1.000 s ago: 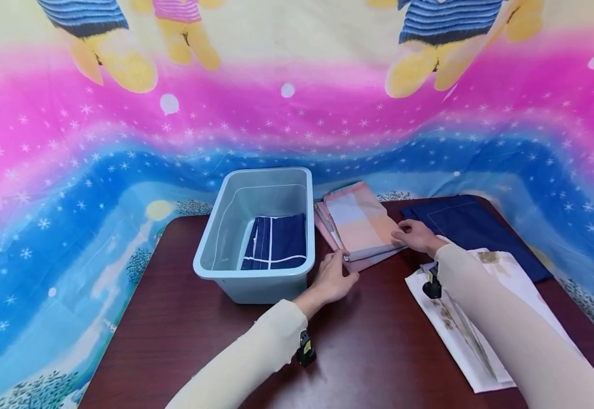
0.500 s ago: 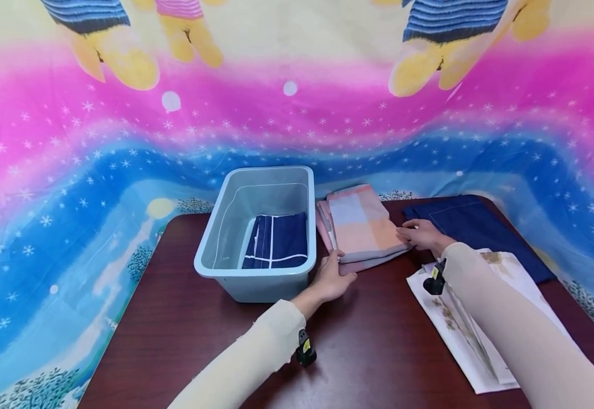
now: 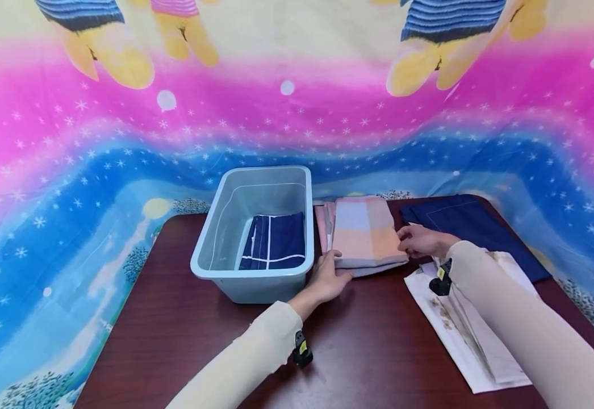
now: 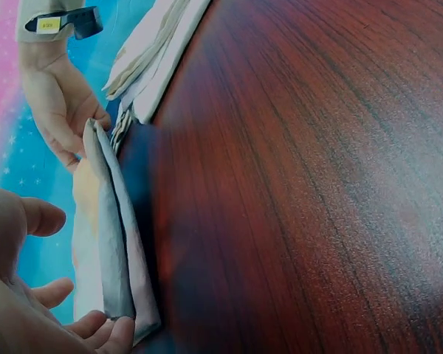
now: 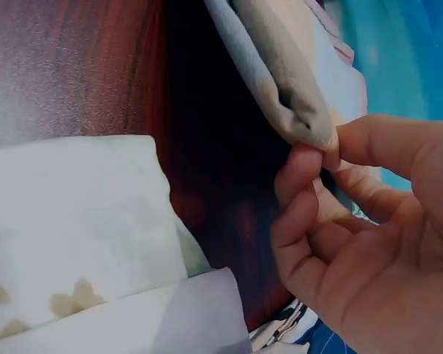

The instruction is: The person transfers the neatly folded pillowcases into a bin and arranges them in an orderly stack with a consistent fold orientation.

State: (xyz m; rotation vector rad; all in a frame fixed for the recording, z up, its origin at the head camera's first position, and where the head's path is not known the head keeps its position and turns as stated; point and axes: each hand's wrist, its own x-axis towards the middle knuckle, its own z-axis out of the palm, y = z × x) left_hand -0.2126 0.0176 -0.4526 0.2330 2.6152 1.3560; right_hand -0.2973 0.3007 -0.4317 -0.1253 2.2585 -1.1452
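Note:
A folded checked cloth point(image 3: 365, 233) in peach, pink and pale grey lies on the table, right of the blue-grey tub. My right hand point(image 3: 422, 241) pinches its near right corner between thumb and fingers, as the right wrist view shows with the cloth's grey edge point(image 5: 306, 122). At the near left corner, my left hand point(image 3: 327, 278) touches the cloth with its fingertips. Its thumb point(image 4: 44, 217) stands apart from the cloth in the left wrist view, and the fingers lie against the folded edge point(image 4: 117, 273). What the fingers do beneath the cloth is hidden.
The blue-grey tub point(image 3: 261, 274) holds a folded navy cloth with white lines point(image 3: 281, 238). Right of the hands lie a white cloth with brown flower prints point(image 3: 460, 341) and a navy cloth point(image 3: 476, 227). A printed curtain point(image 3: 287, 130) hangs behind the dark wooden table point(image 3: 174, 318).
The checked cloth has turned from a slant to lie nearly square with the table, its far edge swinging right. My right hand has moved slightly right; the left has moved slightly left.

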